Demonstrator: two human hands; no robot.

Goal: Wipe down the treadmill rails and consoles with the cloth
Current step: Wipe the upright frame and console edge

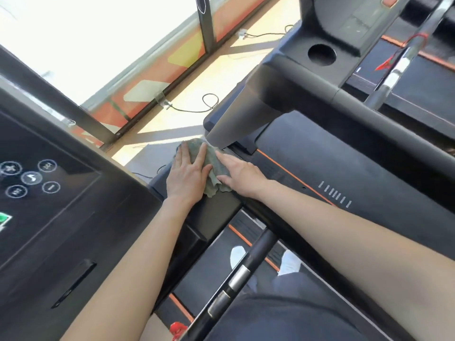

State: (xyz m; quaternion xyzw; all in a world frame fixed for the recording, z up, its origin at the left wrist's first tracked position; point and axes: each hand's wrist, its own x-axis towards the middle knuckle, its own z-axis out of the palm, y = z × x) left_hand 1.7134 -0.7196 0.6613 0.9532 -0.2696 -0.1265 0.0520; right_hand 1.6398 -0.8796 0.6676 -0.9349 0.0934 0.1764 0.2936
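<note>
Both flat hands, left hand (188, 172) and right hand (240, 177), press the cloth (213, 163) between them.

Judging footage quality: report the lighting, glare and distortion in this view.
Head view: the window is blown out white; sunlight throws bar shadows on the pale floor; the tilted wide lens slants the black treadmill handrail; the crumpled grey-green cloth under the left hand and right hand looks slightly soft.

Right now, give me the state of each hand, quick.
Left hand: open, fingers straight, pressing flat on the green cloth.
Right hand: open, fingers straight, resting flat on the same cloth.
</note>
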